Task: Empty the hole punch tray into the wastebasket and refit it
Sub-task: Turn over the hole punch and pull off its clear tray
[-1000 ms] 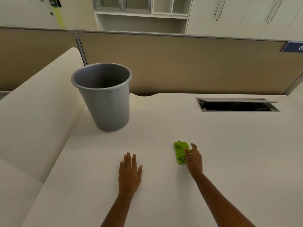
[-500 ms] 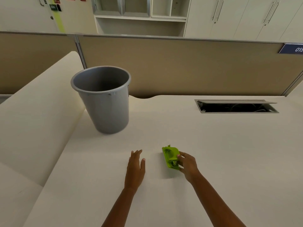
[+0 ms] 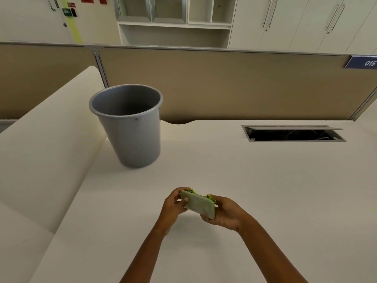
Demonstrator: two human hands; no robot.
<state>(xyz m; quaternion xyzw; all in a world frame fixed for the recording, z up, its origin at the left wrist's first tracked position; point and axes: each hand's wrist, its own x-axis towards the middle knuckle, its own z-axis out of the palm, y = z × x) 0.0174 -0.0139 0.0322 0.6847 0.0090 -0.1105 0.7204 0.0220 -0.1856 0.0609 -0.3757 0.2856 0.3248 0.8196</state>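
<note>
A small green hole punch [image 3: 201,205] is held above the desk, turned so its pale underside tray faces me. My left hand [image 3: 173,205] grips its left end with the thumb on the tray. My right hand [image 3: 224,213] cups its right end from below. A grey wastebasket [image 3: 130,127] stands upright on the desk, far left of the hands, its mouth open and its inside dark.
The white desk [image 3: 244,180] runs to a tan partition [image 3: 224,84] at the back. An open cable hatch [image 3: 293,133] lies at the back right. A lower white surface [image 3: 40,150] adjoins the desk on the left.
My right hand lifted the hole punch off the desk and turned it underside up. My left hand left the desk and took hold of its other end.
</note>
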